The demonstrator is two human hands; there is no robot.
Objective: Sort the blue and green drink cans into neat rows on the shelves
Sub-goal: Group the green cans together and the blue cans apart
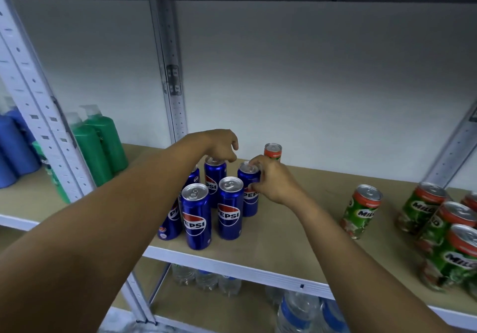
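Note:
Several tall blue Pepsi cans stand grouped on the wooden shelf (pixel 284 239), two at the front (pixel 196 216) (pixel 230 208). My left hand (pixel 222 146) rests its fingertips on the top of a back blue can (pixel 214 177). My right hand (pixel 273 180) grips the back right blue can (pixel 248 198) near its top. One green Milo can (pixel 272 152) stands behind my right hand. Another green can (pixel 361 211) stands alone at mid right, and several more (pixel 438 224) cluster at the right edge.
Metal uprights (pixel 173 74) divide the shelving. Green bottles (pixel 100 146) and blue bottles (pixel 13 149) fill the left bay. Water bottles (pixel 206 278) stand on the lower shelf. Bare wood lies between the blue cans and the green cans.

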